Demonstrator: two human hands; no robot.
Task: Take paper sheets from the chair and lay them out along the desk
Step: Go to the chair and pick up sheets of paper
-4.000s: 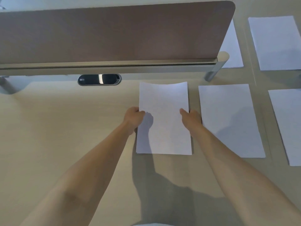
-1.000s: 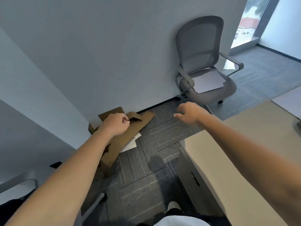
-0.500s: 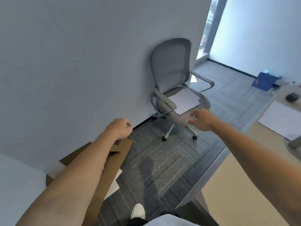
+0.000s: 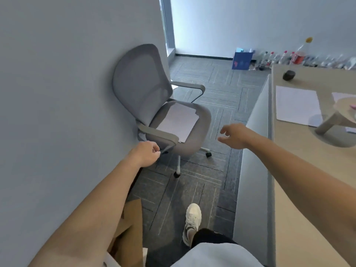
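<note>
Paper sheets (image 4: pixel 178 122) lie in a loose stack on the seat of the grey chair (image 4: pixel 142 78), which stands against the wall. Left hand (image 4: pixel 145 154) has its fingers curled in and holds nothing, just in front of the near armrest; can't tell if it touches. Right hand (image 4: pixel 234 136) is in the air between chair and table (image 4: pixel 300 170), fingers spread and loose, empty. One sheet (image 4: pixel 297 107) lies flat on the table, with a small dark object (image 4: pixel 289 75) beyond it. There is brown cardboard (image 4: pixel 131 234) on the floor at lower left, and a white shoe (image 4: pixel 192 218) on the carpet.
</note>
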